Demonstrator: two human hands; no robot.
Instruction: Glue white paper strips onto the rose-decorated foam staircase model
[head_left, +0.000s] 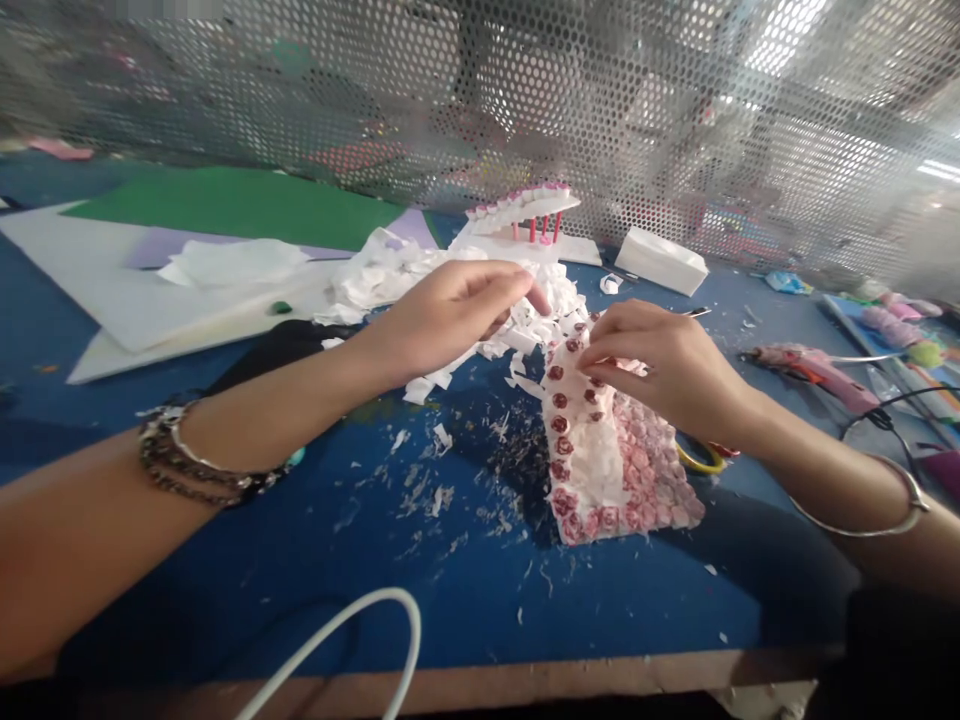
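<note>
Two bare hands are held over a blue surface (465,590). The left hand (450,315) is arched palm down above a heap of white paper scraps (375,275). Its grip is pinched shut, and what it holds cannot be told. The right hand (660,365) is bent at the wrist, its grip closed on the upper edge of the rosette panel (600,460), which is laid centre-right on the surface.

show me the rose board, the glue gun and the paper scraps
rose board (592,455), head view, its white middle strip
glue gun (821,370), head view, its pink body
paper scraps (375,280), head view, the heap's left part
</note>
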